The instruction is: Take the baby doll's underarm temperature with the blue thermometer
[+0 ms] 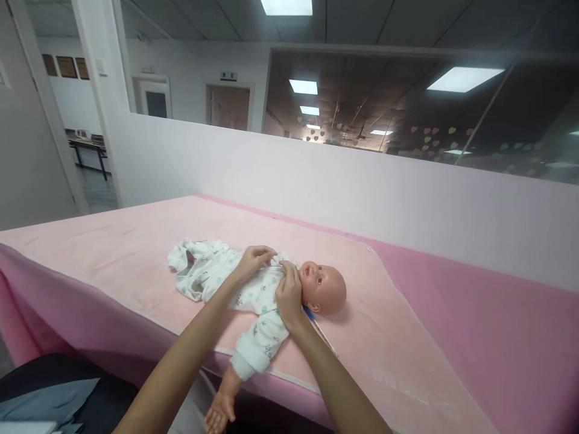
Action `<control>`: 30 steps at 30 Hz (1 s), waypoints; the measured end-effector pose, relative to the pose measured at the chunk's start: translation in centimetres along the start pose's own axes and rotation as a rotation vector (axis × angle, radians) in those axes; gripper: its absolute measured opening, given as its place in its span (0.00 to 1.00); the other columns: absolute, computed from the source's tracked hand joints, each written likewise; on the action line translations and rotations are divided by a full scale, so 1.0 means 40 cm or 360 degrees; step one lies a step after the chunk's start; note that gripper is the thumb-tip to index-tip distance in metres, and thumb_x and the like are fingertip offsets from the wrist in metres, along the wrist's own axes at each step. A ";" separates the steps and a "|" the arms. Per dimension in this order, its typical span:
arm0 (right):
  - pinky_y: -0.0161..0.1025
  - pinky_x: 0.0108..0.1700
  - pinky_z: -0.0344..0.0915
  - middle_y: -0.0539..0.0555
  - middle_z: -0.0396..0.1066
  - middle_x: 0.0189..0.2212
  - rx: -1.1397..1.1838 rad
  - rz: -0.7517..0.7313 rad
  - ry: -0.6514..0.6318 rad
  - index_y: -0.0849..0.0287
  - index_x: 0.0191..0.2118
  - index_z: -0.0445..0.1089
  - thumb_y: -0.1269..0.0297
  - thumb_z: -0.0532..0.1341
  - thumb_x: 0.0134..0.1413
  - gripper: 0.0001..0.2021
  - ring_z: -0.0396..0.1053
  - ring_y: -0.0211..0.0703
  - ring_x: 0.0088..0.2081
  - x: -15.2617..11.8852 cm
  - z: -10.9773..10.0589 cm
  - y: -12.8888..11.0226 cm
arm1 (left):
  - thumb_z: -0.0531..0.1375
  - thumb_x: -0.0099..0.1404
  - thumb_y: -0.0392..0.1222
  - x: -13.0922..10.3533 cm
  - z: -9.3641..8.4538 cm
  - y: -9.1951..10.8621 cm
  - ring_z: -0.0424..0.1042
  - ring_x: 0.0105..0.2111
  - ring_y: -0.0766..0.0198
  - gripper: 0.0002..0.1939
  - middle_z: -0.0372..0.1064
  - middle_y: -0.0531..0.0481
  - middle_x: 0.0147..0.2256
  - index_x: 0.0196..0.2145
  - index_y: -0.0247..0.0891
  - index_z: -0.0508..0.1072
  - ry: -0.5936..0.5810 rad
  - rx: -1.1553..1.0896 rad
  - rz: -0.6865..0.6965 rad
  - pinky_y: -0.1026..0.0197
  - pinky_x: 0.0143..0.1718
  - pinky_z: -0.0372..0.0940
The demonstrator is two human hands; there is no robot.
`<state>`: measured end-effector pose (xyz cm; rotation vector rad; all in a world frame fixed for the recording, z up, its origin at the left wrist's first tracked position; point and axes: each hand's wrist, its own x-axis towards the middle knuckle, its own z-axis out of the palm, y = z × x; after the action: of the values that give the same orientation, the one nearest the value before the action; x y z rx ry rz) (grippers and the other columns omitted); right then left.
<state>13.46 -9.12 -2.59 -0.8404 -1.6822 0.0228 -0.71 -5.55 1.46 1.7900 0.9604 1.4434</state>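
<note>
A baby doll [328, 290] lies on its back on the pink padded surface, head to the right. It wears a white patterned outfit [256, 294], and one of its arms hangs over the near edge. At the upper chest my left hand [257, 259] has its fingers bent and closed at the cloth near the collar. My right hand [288, 292] is beside the doll's chin, its fingers closed together at the neckline. What lies between the fingertips of each hand is too small to make out.
A thin white stick with a blue end [322, 331] lies by the doll's neck, near my right wrist. The pink-covered table [407, 337] meets a white wall [271, 175] with windows. Dark and grey cloth [54, 398] shows at the lower left.
</note>
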 end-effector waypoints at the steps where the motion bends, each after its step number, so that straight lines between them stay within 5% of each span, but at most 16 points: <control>1: 0.43 0.51 0.60 0.57 0.65 0.42 -0.0010 -0.0016 0.0016 0.60 0.47 0.61 0.82 0.43 0.47 0.23 0.62 0.42 0.47 -0.001 -0.001 0.000 | 0.54 0.56 0.45 -0.005 -0.012 0.000 0.68 0.26 0.63 0.15 0.69 0.50 0.22 0.31 0.33 0.76 0.0110 0.0076 0.0028 0.62 0.33 0.62; 3: 0.43 0.50 0.61 0.57 0.64 0.41 -0.0037 -0.0062 0.0055 0.60 0.46 0.62 0.82 0.43 0.47 0.23 0.62 0.42 0.47 -0.005 -0.003 -0.002 | 0.51 0.57 0.43 -0.023 -0.035 -0.002 0.67 0.28 0.62 0.15 0.68 0.51 0.21 0.29 0.34 0.75 0.0190 0.0262 0.0147 0.62 0.35 0.61; 8: 0.40 0.45 0.64 0.56 0.62 0.38 -0.0112 -0.0220 0.0127 0.57 0.43 0.65 0.82 0.45 0.49 0.21 0.62 0.41 0.42 -0.017 -0.003 -0.004 | 0.47 0.52 0.34 -0.077 -0.040 -0.018 0.65 0.32 0.60 0.14 0.70 0.49 0.29 0.29 0.37 0.72 -0.0066 0.0770 0.0598 0.55 0.42 0.58; 13: 0.40 0.43 0.64 0.56 0.61 0.37 -0.0131 -0.0279 0.0113 0.57 0.41 0.66 0.82 0.46 0.47 0.20 0.62 0.42 0.40 -0.018 -0.002 -0.004 | 0.49 0.50 0.32 -0.106 -0.017 -0.019 0.61 0.28 0.59 0.08 0.66 0.49 0.25 0.25 0.38 0.67 0.0154 0.1155 0.0844 0.54 0.35 0.56; 24: 0.41 0.41 0.62 0.57 0.62 0.36 -0.0119 -0.0253 0.0054 0.60 0.39 0.66 0.79 0.48 0.46 0.17 0.61 0.43 0.39 -0.011 -0.011 -0.018 | 0.50 0.51 0.30 -0.111 -0.008 -0.005 0.61 0.28 0.60 0.06 0.64 0.50 0.25 0.26 0.38 0.63 0.0149 0.1170 0.0846 0.55 0.35 0.56; 30: 0.43 0.40 0.56 0.52 0.69 0.32 -0.0275 -0.0379 -0.0095 0.57 0.35 0.67 0.71 0.55 0.49 0.07 0.62 0.42 0.34 -0.008 -0.019 -0.032 | 0.48 0.53 0.30 -0.112 -0.010 -0.001 0.61 0.28 0.60 0.06 0.63 0.49 0.25 0.26 0.38 0.62 0.0211 0.1092 0.0858 0.55 0.34 0.56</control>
<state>13.48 -10.56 -2.04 -0.7672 -1.8500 -0.2662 -1.71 -9.31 -0.81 2.6329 1.1969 1.6911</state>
